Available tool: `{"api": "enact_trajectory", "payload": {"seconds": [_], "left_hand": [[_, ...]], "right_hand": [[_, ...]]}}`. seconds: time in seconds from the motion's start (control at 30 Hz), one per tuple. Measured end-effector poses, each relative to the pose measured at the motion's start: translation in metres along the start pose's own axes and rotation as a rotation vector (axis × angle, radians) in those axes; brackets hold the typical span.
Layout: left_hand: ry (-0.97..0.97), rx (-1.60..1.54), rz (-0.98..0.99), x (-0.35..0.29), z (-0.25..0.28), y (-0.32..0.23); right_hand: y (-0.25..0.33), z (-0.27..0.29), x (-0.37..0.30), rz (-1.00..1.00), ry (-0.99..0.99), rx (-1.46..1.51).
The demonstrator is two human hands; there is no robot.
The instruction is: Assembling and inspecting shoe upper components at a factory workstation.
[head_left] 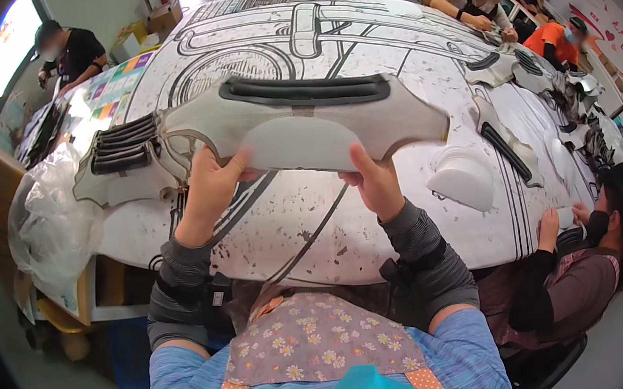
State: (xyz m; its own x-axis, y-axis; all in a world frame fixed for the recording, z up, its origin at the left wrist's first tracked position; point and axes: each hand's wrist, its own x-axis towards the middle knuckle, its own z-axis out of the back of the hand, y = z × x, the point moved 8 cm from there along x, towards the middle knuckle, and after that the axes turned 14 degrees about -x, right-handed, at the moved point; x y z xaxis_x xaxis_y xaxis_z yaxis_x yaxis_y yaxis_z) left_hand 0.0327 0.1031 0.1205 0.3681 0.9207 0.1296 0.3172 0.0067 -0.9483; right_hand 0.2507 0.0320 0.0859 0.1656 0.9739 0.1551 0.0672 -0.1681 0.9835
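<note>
Between my two hands, stretched out above the table, is a grey shaped fabric piece. A black padded strip runs along its far edge, and a white half-moon pad lies against its near edge. My left hand pinches the near edge at the pad's left end, thumb on top. At the pad's right end my right hand grips likewise; its fingers are partly hidden underneath. Left of my left hand sits an overlapping pile of similar grey pieces with black strips. Stacked white half-moon pads lie right of my right hand.
A line-patterned white cloth covers the table. A crumpled clear plastic bag hangs at its left edge. Another grey piece with a black strip lies to the right. One co-worker sits close at the right; several others work around the table.
</note>
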Motion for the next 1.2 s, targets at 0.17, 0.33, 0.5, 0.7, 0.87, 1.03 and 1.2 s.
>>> {"api": "enact_trajectory", "payload": {"seconds": [0.17,0.33,0.5,0.7,0.87,1.03,1.2], "left_hand": [[0.042,-0.068,-0.01,0.009,-0.011,0.013],[0.062,-0.088,0.023,0.026,-0.029,0.026],[-0.16,1.18,-0.309,0.025,-0.035,0.072],[-0.071,-0.095,0.086,0.03,-0.016,0.102],[-0.019,-0.2,0.118,0.027,-0.029,0.101],[0.038,-0.306,0.103,0.026,-0.029,0.12],[0.007,-0.165,0.154,0.024,-0.028,0.114]], "right_hand": [[0.009,0.012,0.011,-0.105,-0.106,0.168],[-0.006,0.014,0.02,-0.143,-0.107,0.182],[-0.023,-0.01,0.013,0.296,-0.246,-1.389],[-0.021,0.028,0.03,0.219,-0.319,-0.532],[-0.058,0.025,0.026,-0.159,-0.174,-0.105],[-0.06,0.012,0.024,-0.17,-0.205,-0.093],[-0.062,0.003,0.021,-0.125,-0.162,-0.138]]}}
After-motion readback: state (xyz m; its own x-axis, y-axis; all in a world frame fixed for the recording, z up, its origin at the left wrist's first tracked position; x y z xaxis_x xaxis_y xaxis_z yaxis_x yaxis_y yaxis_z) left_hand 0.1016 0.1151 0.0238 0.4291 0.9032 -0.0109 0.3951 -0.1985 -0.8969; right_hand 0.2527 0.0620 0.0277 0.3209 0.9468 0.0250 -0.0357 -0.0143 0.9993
